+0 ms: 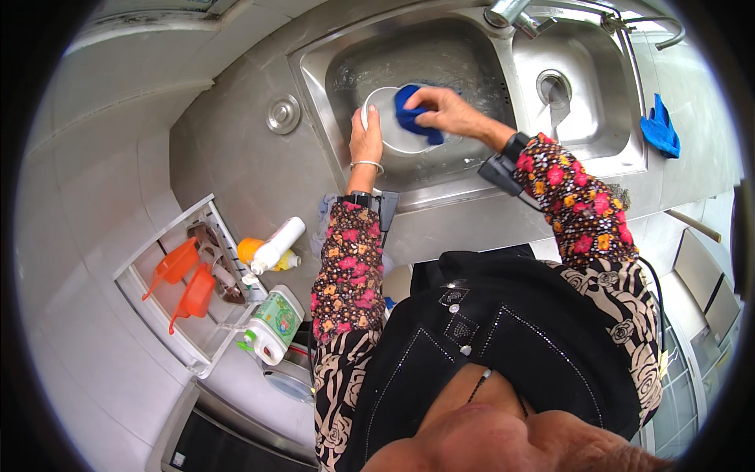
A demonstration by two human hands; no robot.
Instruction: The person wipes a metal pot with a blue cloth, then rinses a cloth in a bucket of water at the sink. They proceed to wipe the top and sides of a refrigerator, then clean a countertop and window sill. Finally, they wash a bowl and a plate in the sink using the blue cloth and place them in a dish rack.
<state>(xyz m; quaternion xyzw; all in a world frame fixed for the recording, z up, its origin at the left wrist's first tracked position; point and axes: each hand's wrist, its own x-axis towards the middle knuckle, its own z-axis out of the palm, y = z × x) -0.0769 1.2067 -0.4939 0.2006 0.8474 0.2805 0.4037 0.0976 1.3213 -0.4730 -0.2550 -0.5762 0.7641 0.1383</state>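
Note:
A round white bowl [390,127] is held over the water in the larger basin of a stainless steel double sink [466,197]. My left hand [367,138] grips its left rim, with the thumb along the edge. A dark blue cloth [407,112] is pinched in my right hand [445,112] and lies against the right side of the bowl, hiding part of it. Rippled water stands in the basin around and behind the bowl.
A faucet [507,12] rises at the back between the basins. A blue cloth [662,133] lies on the right counter. At left are a drain strainer [284,114], a white bottle [280,243], a detergent jug [277,321] and a rack [133,277] with orange plastic scoops [197,292].

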